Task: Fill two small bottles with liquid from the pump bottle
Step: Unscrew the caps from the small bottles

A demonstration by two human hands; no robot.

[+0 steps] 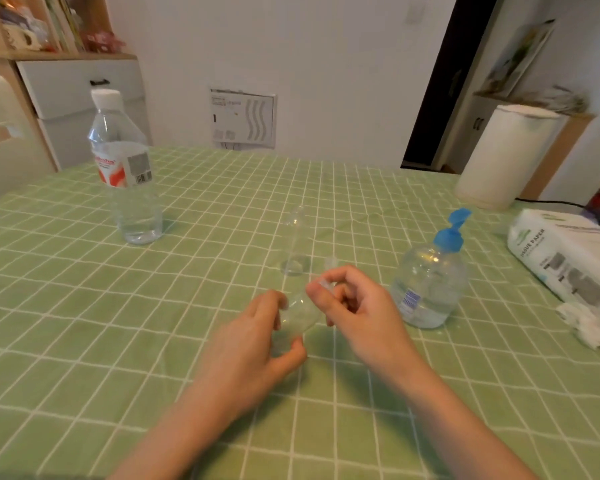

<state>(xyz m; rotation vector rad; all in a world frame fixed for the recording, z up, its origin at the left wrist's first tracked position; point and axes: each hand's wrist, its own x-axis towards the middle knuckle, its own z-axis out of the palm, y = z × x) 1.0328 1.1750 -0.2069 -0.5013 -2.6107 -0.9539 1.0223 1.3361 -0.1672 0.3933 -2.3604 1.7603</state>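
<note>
While left hand [257,337] grips a clear (rounded) bottle [298,315], right hand [357,306] pinches its cap [324,283].

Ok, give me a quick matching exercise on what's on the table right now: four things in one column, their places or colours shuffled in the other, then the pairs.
Things
1. pump bottle
2. water bottle
3. tissue paper pack
4. tilted small bottle

Places and colours
A. far left of the table, white cap
B. gripped in the left hand, with the right hand pinching its top
C. at the right edge of the table
D. just right of the hands, blue pump top

Pairs: 1-D, 2-A, 3-C, 4-B
</note>
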